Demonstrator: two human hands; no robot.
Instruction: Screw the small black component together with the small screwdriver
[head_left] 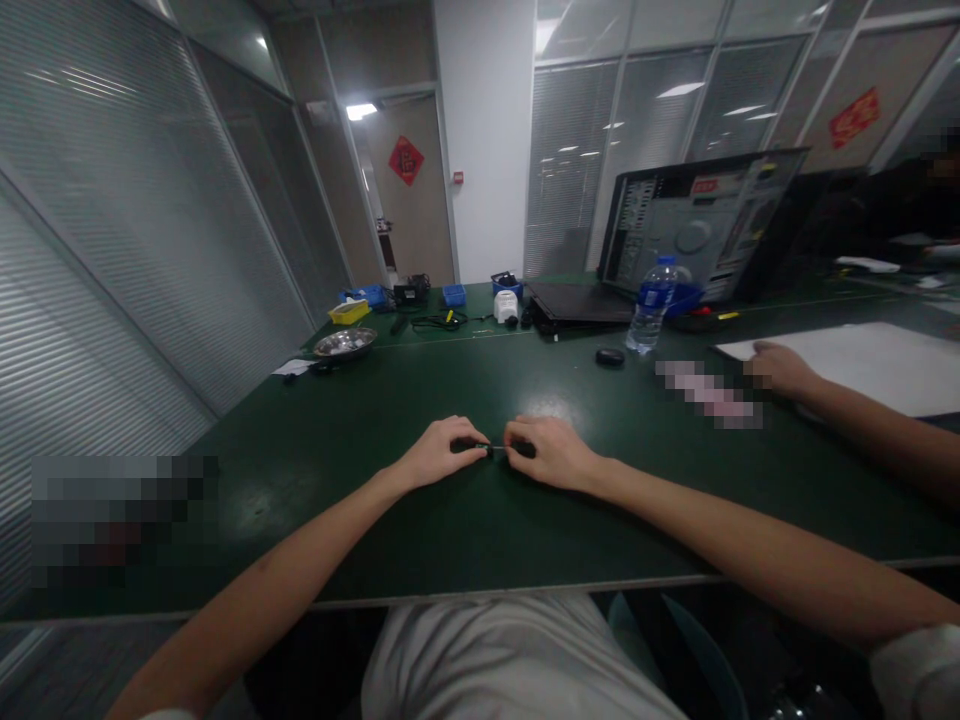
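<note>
My left hand (442, 452) and my right hand (551, 452) face each other low over the green tabletop, fingertips a short gap apart. Between thumb and finger, the left pinches a small dark piece (489, 451) with a trace of green, too small to name. The right is closed around what looks like a small screwdriver (501, 448); its thin metal shaft points left and meets or nearly meets the dark piece. Most of its dark handle is hidden by my fingers.
A metal dish (345, 344) stands far left near a yellow tray (349, 312). Ahead are a black mouse (610, 356), water bottle (651, 305), closed black laptop (577, 303) and computer case (690, 225). At right, another person's hand (784, 370) rests on a white board (885, 365).
</note>
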